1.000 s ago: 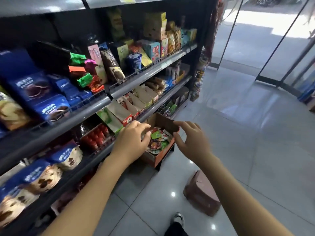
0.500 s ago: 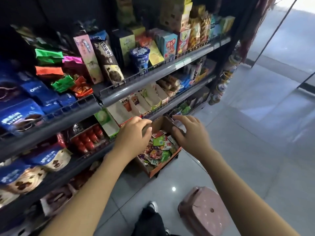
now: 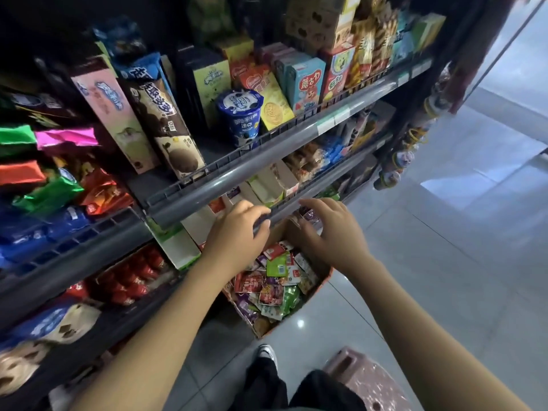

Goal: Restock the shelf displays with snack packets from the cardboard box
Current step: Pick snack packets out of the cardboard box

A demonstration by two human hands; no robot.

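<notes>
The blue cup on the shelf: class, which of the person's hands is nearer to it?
Left. The left hand is almost straight below the blue cup, one shelf down; the right hand is further right, over the cardboard box.

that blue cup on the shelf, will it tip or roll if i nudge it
The blue cup looks tall and narrower at the base, so it would probably tip easily. The low shelf rail in front would likely stop it. On its side, its taper would probably make it roll in a curve.
</notes>
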